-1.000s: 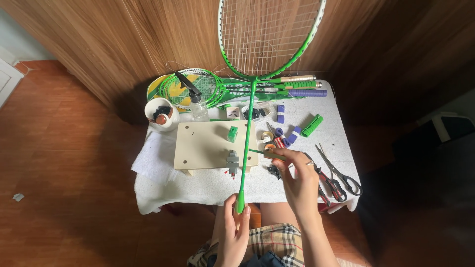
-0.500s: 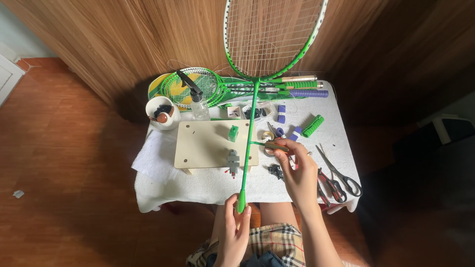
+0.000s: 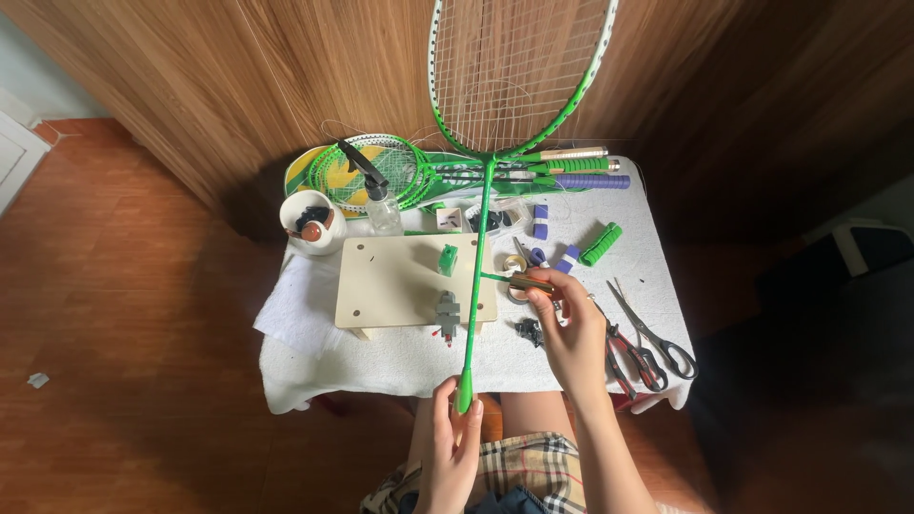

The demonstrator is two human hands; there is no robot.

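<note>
Green racket being held upright over the tabletop, between two hands.

Left hand is closing around the bottom end of the green handle, fingers wrapped, wrist coming up from the lap. Right hand is reaching forward beside the shaft, its fingers pinching a small dark tool near a tape roll. Scissors are lying just right of this hand, and a wooden board is lying left of the shaft.
</note>
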